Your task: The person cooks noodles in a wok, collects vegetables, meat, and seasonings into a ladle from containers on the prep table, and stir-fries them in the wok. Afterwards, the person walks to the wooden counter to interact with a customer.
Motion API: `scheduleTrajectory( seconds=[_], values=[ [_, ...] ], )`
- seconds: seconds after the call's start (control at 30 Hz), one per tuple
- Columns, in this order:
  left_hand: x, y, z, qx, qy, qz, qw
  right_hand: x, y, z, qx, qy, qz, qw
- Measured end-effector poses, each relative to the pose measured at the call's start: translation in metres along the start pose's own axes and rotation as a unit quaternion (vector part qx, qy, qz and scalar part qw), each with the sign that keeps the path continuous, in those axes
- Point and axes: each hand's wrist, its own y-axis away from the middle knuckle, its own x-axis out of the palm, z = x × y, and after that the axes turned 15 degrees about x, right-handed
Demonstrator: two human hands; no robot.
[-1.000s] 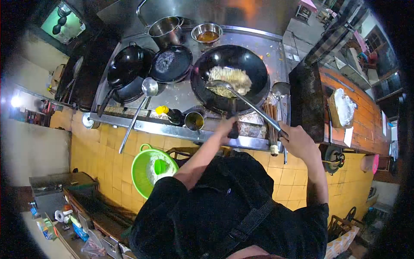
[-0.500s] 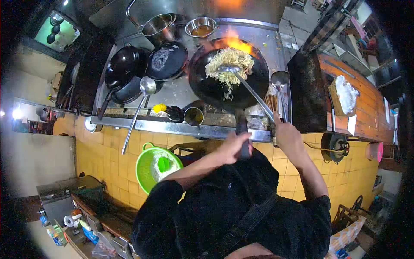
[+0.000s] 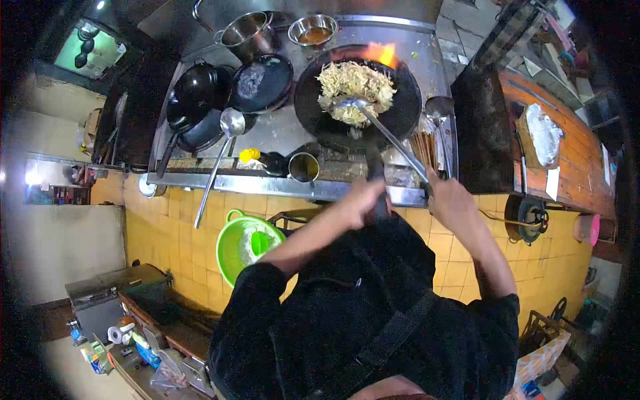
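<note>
Ahead of the left fingers, the wok (image 3: 403, 113) holds pale, shredded food (image 3: 360, 80), already heating beside a flame (image 3: 383, 53) (how much cooking remains, I cannot tell). The left hand (image 3: 361, 203) clasps its handle (image 3: 375, 163) near the body; the right hand (image 3: 451, 198), arm bent forward, grips the ladle (image 3: 398, 143).

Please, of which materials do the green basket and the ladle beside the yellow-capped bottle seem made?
The green basket looks like plastic, slightly glossy: its rim is bright, evenly coloured. The ladle seems metal, polished, perhaps stainless steel: its bowl and handle shine silver.
</note>
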Motion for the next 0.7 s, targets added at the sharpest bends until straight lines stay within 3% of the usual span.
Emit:
scheduleTrajectory(
  seconds=[0.03, 0.07, 0.13, 0.2, 0.23, 0.27, 0.33, 0.4, 0.43, 0.47, 0.53, 0.57, 0.6, 0.67, 0.7],
  values=[
    [-0.016, -0.02, -0.012, 0.092, -0.056, 0.022, 0.994, -0.004, 0.001, 0.001, -0.001, 0.012, 0.009, 1.0],
    [-0.034, -0.045, -0.009, 0.075, 0.037, -0.012, 0.996, -0.005, 0.0, 0.003, -0.002, 0.025, 0.015, 1.0],
    [-0.025, -0.038, -0.009, 0.078, 0.017, -0.089, 0.993, 0.013, -0.005, 0.008, 0.022, 0.031, 0.02, 0.999],
    [-0.014, -0.029, 0.038, 0.088, 0.035, -0.089, 0.992, 0.028, -0.015, 0.009, 0.044, 0.034, -0.021, 0.998],
    [-0.001, -0.006, 0.041, 0.109, 0.062, 0.0, 0.992, 0.026, -0.013, 0.009, 0.031, 0.039, -0.028, 0.998],
    [0.008, 0.016, 0.033, 0.073, 0.04, 0.024, 0.996, 0.017, -0.012, 0.012, 0.031, 0.04, -0.028, 0.998],
    [0.006, 0.015, 0.022, 0.042, 0.054, 0.019, 0.997, -0.003, -0.004, 0.016, 0.01, 0.045, -0.026, 0.999],
    [-0.006, -0.006, -0.019, 0.018, -0.026, -0.016, 0.999, -0.002, 0.002, 0.013, 0.003, 0.04, -0.004, 0.999],
    [-0.03, -0.039, -0.01, 0.096, 0.016, 0.011, 0.995, -0.002, 0.004, 0.012, -0.007, 0.037, 0.01, 0.999],
    [-0.044, -0.063, 0.002, 0.115, 0.054, -0.012, 0.992, 0.011, 0.005, 0.009, -0.01, 0.041, 0.013, 0.999],
    [-0.023, -0.045, 0.011, 0.094, 0.006, -0.101, 0.99, 0.039, -0.005, -0.001, -0.082, 0.067, -0.126, 0.986],
    [-0.009, -0.029, 0.025, 0.097, 0.091, -0.086, 0.987, 0.023, -0.014, 0.016, 0.057, 0.037, -0.004, 0.998],
    [-0.004, -0.012, 0.031, 0.1, 0.051, 0.006, 0.994, 0.021, -0.012, 0.016, 0.058, 0.04, -0.009, 0.998],
    [0.012, 0.015, 0.028, 0.044, 0.061, 0.014, 0.997, 0.015, -0.007, 0.012, 0.019, 0.069, -0.041, 0.997],
    [0.011, 0.009, 0.011, 0.039, 0.034, 0.012, 0.999, 0.007, -0.011, 0.012, 0.065, 0.016, 0.032, 0.997]
  ],
)
